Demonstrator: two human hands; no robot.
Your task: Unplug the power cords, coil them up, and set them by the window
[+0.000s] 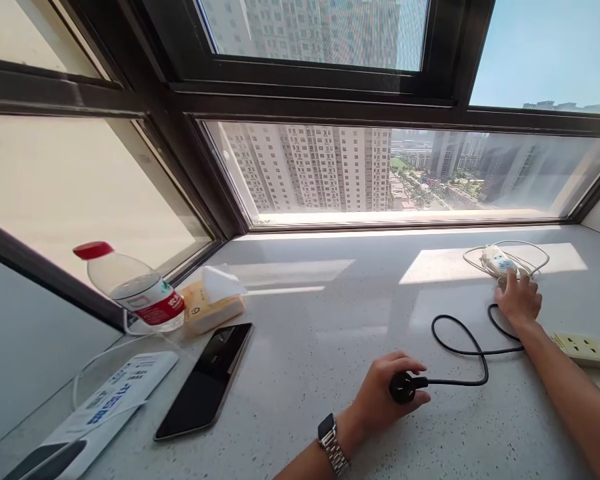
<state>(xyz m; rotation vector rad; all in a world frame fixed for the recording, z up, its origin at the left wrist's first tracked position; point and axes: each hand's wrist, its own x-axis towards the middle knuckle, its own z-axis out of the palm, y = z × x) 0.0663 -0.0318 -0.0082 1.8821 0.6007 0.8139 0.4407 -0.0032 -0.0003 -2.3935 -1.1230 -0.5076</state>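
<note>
My left hand (383, 393) grips a black plug (404, 387) just above the speckled white sill; a metal watch is on that wrist. A black cable (463, 348) loops from the plug toward my right hand (519, 299). That hand rests on the sill with fingers reaching a small white power strip (500, 261) with blue sockets, ringed by its own white cord. The black cable's far end is hidden under the right hand.
A second white power strip (587, 347) lies by my right forearm. At left stand a red-capped water bottle (133, 287), a tissue pack (213, 303), a black phone (205, 380) and a printed white packet (115, 393). Window frames border the sill's far edge.
</note>
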